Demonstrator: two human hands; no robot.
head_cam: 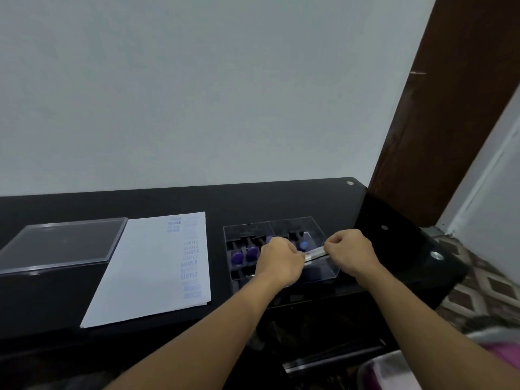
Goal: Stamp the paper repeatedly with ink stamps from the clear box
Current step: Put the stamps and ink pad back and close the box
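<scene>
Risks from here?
1. The left hand and right hand pinch the white stamp over the clear box; a slip could drop it onto the purple-handled stamps.
2. The paper has a right column crowded with SAMPLE prints; the next may overlap.
3. No hand steadies the paper; it may shift.

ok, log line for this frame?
left hand, right hand: hold white stamp by its ends over clear box | paper: blue SAMPLE prints along right edge | lid: off, left of paper
</scene>
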